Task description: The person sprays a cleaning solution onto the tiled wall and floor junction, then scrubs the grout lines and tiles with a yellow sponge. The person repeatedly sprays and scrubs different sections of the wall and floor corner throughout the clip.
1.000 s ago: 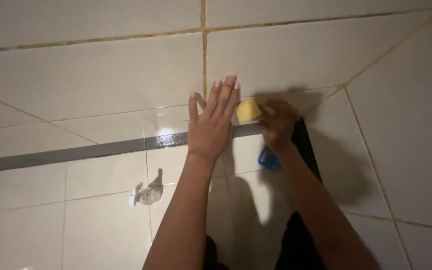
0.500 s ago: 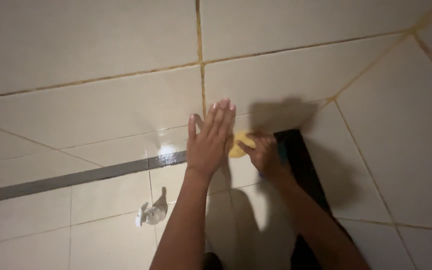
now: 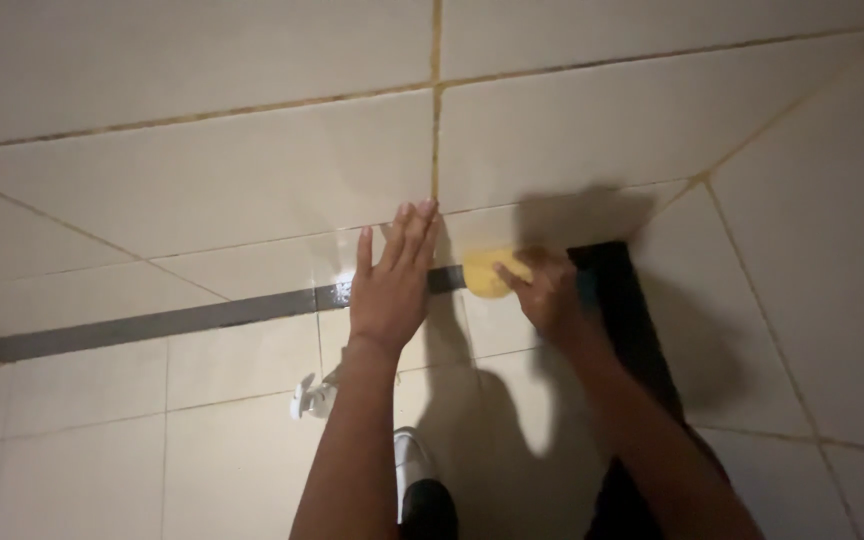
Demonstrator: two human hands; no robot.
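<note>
Two bare forearms, no sleeves, no rings or watch visible; left hand & right hand ungloved.

Two hands, one yellow sponge, perhaps one wall hook.

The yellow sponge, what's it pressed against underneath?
The yellow sponge lies on the tiled wall, over the dark stripe. The right hand covers its right end; the left hand rests flat beside it.

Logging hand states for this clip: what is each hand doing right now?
Left hand: open, flat on the tiled wall.
Right hand: closed on a yellow sponge.
</note>
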